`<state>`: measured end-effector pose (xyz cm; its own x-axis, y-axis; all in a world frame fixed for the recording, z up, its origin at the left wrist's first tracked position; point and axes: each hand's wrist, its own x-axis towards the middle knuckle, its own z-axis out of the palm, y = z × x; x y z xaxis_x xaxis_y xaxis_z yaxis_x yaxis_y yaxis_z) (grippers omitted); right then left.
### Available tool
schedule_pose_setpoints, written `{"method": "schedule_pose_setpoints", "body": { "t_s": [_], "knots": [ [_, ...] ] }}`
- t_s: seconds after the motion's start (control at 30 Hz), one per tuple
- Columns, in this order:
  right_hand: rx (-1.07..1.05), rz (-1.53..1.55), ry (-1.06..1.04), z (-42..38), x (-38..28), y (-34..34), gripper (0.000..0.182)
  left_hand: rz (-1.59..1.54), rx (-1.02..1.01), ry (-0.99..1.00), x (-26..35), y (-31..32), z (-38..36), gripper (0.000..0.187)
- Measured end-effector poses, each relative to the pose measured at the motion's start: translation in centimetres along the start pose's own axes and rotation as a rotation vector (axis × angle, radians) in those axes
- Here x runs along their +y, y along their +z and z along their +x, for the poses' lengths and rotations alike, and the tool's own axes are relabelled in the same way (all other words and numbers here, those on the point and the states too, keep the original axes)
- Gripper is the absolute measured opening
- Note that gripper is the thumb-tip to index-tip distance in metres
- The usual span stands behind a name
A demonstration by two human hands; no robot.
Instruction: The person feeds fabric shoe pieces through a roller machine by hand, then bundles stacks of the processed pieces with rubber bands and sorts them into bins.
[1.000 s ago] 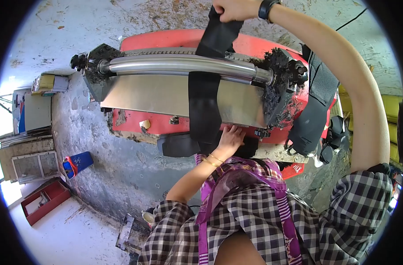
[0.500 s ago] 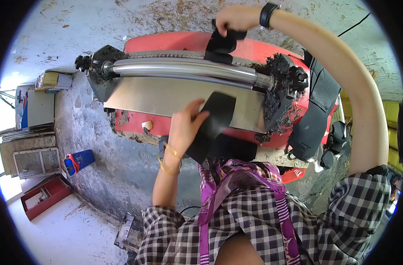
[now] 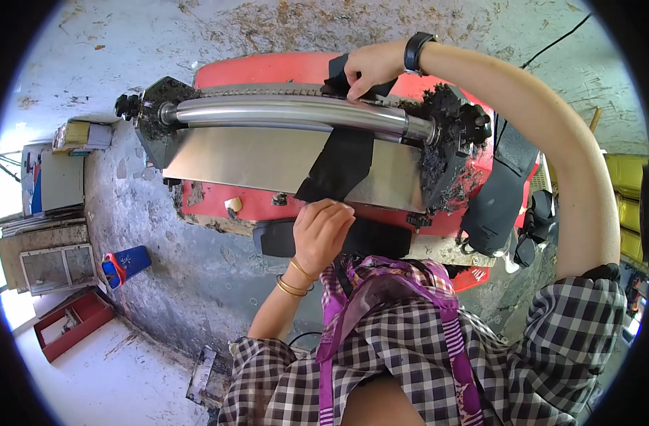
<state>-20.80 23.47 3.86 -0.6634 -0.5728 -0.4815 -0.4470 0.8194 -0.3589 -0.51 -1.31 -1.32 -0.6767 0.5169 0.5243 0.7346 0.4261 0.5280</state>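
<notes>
My left hand (image 3: 321, 231) has its fingers bunched at the near end of a flat black strip (image 3: 342, 163). That strip lies on the bright metal plate (image 3: 239, 156), its far end against the steel roller (image 3: 289, 113). Behind the roller, my right hand (image 3: 377, 65) reaches over from the right and grips a second black piece (image 3: 336, 69), with a fingertip close to the roller. Whether the two black pieces join under the roller is hidden. More black pieces (image 3: 381, 239) lie at the machine's front edge, just beyond my apron.
The red machine (image 3: 267, 67) has black knobs (image 3: 475, 124) and dark shreds (image 3: 445, 160) at its right end. Black padded pieces (image 3: 488, 220) hang at the right. A blue container (image 3: 131, 261) and a red tray (image 3: 74, 323) stand at the left.
The strip in my left hand has come down flat on the plate, reaching the roller, and that hand has drawn back toward me. My right hand has lowered toward the roller with its black piece.
</notes>
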Motion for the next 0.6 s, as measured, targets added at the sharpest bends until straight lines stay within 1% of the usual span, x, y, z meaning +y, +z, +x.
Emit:
{"method": "schedule_pose_setpoints", "body": {
  "t_s": [0.03,0.07,0.1,0.13,0.17,0.2,0.27,0.3,0.37,0.4,0.47,0.5,0.53,0.6],
  "knots": [
    [-0.116,-0.031,0.060,0.3,-0.2,-0.3,0.049,0.092,-0.031,0.010,0.1,0.3,0.4,0.024],
    [-0.115,0.004,0.027,0.3,-0.2,-0.2,0.049,0.183,-0.066,0.019,0.3,0.4,0.8,0.026],
    [-0.117,0.042,-0.008,0.4,-0.1,0.3,0.050,0.186,-0.134,-0.051,0.1,0.8,0.6,0.031],
    [-0.117,0.079,-0.042,0.5,0.1,0.6,0.051,0.192,-0.138,-0.051,0.1,0.8,1.0,0.030],
    [-0.181,0.055,-0.057,0.9,0.2,0.6,0.052,0.197,-0.144,-0.049,0.2,0.7,1.8,0.029],
    [-0.171,0.094,-0.055,1.0,0.3,0.8,0.050,0.201,-0.152,-0.050,0.3,0.6,2.2,0.029],
    [-0.150,0.170,-0.049,0.9,0.2,0.9,0.048,0.146,-0.139,0.026,-0.1,0.5,2.3,0.025],
    [-0.145,0.089,-0.037,0.7,0.0,0.6,0.046,0.116,-0.131,0.065,-0.3,0.6,2.4,0.023],
    [-0.138,-0.070,-0.011,0.3,-0.5,0.1,0.043,-0.142,-0.471,-0.005,1.0,1.6,-1.5,0.021],
    [0.007,-0.025,-0.069,0.6,0.7,0.2,0.042,-0.271,-0.640,-0.047,1.4,2.9,-3.6,0.020],
    [0.300,0.063,-0.188,1.4,4.0,0.3,0.041,-0.190,-0.552,-0.047,1.3,8.5,-6.5,0.023],
    [0.293,0.003,-0.090,0.1,3.1,-1.6,0.037,0.038,-0.470,0.041,1.2,9.9,-6.1,0.025],
    [0.289,-0.060,0.014,-1.4,2.2,-3.6,0.033,0.032,-0.549,0.043,0.3,11.0,-6.6,0.026],
    [0.360,-0.062,0.014,-0.1,6.3,-4.5,0.029,0.011,-0.700,0.053,-1.3,13.3,-8.1,0.027]
  ]
}}
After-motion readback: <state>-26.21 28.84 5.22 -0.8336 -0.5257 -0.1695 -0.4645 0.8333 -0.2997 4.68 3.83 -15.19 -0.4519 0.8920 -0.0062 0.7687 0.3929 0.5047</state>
